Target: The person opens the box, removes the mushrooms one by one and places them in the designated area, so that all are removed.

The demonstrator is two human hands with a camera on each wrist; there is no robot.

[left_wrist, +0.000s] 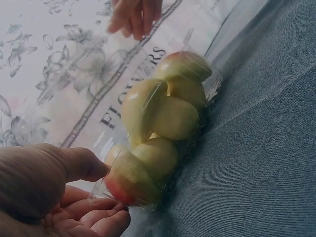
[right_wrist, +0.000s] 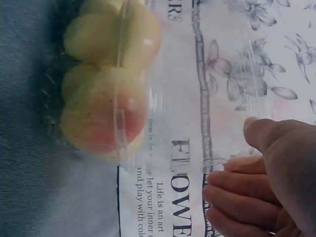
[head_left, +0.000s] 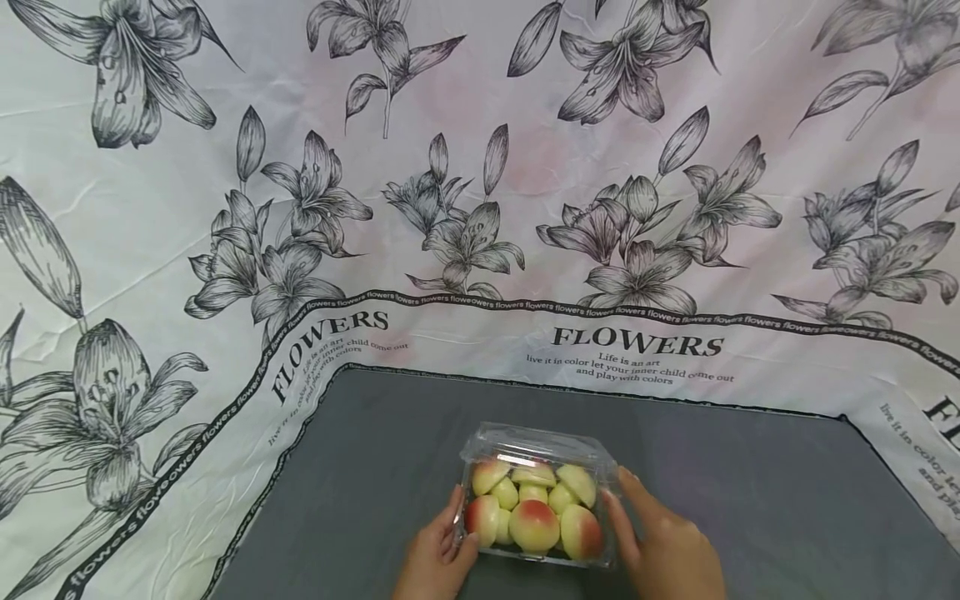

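Note:
A clear plastic clamshell box holds several mushroom-shaped pieces, pale yellow-green with red-tinged caps. Its see-through lid stands raised at the far side in the head view. My left hand grips the box's left side; in the left wrist view the thumb presses near one red-capped piece and the fingers curl below the corner. On the opposite side is my right hand. The right wrist view shows its thumb and fingers pinching the edge of the lid, away from the pieces.
Dark grey cloth covers the surface under the box. Behind and to the sides rises a white sheet printed with black lilies and the word FLOWERS. A black printed band runs along its lower part.

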